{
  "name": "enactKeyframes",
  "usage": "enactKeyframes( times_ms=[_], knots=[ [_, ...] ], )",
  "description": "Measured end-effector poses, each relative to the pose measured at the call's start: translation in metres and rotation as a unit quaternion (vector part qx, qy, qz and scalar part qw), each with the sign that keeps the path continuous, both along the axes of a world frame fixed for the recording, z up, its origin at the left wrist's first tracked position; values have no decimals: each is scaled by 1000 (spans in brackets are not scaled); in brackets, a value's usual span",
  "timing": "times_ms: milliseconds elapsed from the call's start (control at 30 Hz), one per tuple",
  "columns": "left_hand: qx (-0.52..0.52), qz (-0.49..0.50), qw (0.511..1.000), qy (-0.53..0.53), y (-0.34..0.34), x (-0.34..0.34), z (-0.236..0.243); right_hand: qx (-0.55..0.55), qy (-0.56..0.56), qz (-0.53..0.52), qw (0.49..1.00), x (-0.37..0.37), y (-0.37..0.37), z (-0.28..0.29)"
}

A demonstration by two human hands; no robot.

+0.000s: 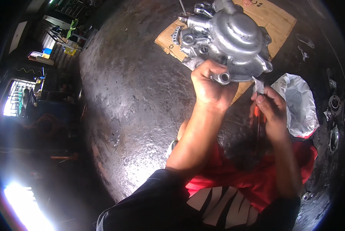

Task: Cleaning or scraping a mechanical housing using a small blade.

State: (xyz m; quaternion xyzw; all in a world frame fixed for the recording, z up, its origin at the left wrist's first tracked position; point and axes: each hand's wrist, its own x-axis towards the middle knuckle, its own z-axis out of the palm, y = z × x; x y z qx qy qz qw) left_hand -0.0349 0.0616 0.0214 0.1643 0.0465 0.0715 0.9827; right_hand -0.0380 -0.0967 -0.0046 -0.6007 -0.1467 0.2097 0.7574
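Observation:
A silver cast-metal housing, with a round dome and several bolt bosses, is tilted up over a flattened cardboard sheet. My left hand grips its near edge beside a tubular boss; the fingers under it are hidden. A greyish crumpled piece shows beside that hand, maybe cloth. My right hand is closed around a tool with a red handle. At the tool's upper end, a pale grey scrap sits close to the housing's lower rim. The tool's exact kind cannot be made out.
Right of my right hand stands a container lined with a white plastic bag. Metal ring-shaped parts lie on the dark floor at far right. A thin rod rises behind the housing. Cluttered shelving stands far left.

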Motion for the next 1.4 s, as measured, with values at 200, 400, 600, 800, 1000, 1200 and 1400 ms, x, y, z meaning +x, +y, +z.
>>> enactKeyframes(
  times_ms=[200,400,600,800,1000,1200,1400],
  knots=[
    [12,-4,1000,28,-8,2,0,-192,-257,-155,935,0,2,-5],
    [21,-6,999,33,-15,4,-2,-386,-458,-233,766,-3,5,-2],
    [89,65,992,64,-24,4,-11,-537,-497,-211,648,-11,10,0],
    [117,77,985,99,-23,2,-10,-496,-541,-203,648,-15,19,1],
    [66,83,993,42,-22,-2,-1,-474,-555,-216,649,-8,22,-5],
    [43,80,996,21,-18,-4,-1,-466,-552,-225,654,-9,24,-3],
    [39,63,997,20,-16,-2,-1,-461,-575,-202,645,-14,26,2]
  ],
)
